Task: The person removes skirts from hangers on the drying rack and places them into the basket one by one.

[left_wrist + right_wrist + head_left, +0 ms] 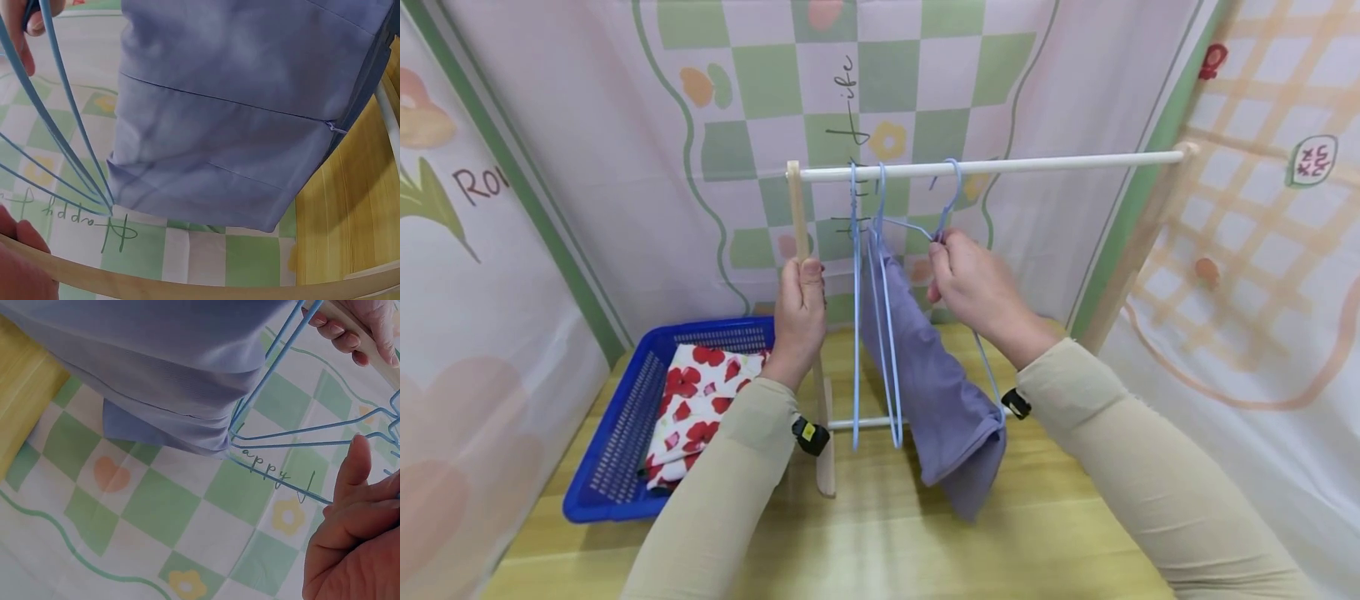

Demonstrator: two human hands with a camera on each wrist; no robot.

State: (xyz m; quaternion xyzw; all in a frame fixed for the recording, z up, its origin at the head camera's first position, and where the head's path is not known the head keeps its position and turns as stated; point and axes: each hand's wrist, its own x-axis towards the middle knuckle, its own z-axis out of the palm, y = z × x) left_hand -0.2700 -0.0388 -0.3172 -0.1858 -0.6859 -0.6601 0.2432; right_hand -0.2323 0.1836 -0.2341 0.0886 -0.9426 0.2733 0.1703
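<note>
My left hand [799, 325] grips the left wooden post [799, 212] of a small clothes rack below its top rod [1037, 165]. With its fingers curled at the neck, my right hand [977, 283] pinches a light-blue hanger [955, 187], whose hook is over the rod. A purple-grey garment [917, 375] drapes from that hanger, its lower end near the tabletop. The left wrist view shows a seam and a small loose tie on the garment [225, 137]. Between the post and my right hand, more blue hangers [856, 333] hang bare from the rod.
A blue plastic basket [602, 467] stands left of the rack, holding white cloth with red flowers [700, 417]. The rack has a low white crossbar [868, 423] and a right wooden post [1138, 250]. Beneath lies a wood-grain table [1037, 533]; patterned curtains [700, 225] surround it.
</note>
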